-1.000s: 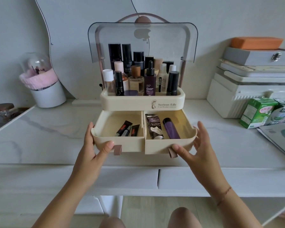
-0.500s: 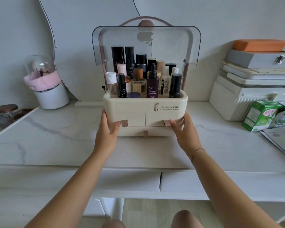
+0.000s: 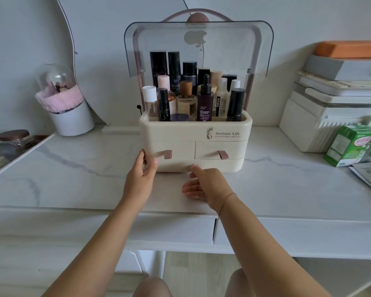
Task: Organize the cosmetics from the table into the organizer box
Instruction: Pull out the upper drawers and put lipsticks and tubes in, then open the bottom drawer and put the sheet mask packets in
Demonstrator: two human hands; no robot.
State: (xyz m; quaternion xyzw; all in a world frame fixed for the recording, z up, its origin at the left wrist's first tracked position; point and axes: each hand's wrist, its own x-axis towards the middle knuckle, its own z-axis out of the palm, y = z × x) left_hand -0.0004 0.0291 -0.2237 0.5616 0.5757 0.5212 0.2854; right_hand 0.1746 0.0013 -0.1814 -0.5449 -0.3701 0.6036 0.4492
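The cream organizer box [image 3: 221, 144] stands on the white marble table [image 3: 73, 179], its clear lid [image 3: 229, 39] tipped up. Several cosmetic bottles [image 3: 205, 101] stand upright in its top tray. Both upper drawers are shut, with brown pull tabs [image 3: 223, 154] showing. My left hand [image 3: 140, 176] holds the box's lower left front corner, fingers on the side and thumb on the front. My right hand [image 3: 204, 185] hovers in front of the bottom drawer, fingers loosely apart, the index fingertip touching the middle of its front edge. No loose cosmetics lie on the table.
A white cup with a pink fluffy band and a glass dome [image 3: 66, 108] stands at the back left. A stack of white and grey boxes [image 3: 330, 97] and a green carton [image 3: 349, 145] sit at the right. A curved mirror [image 3: 90, 61] leans behind the organizer.
The two upper drawers went from pulled out to pushed shut. My right hand has left the right drawer and dropped to the bottom drawer's middle; my left hand slid down to the left corner.
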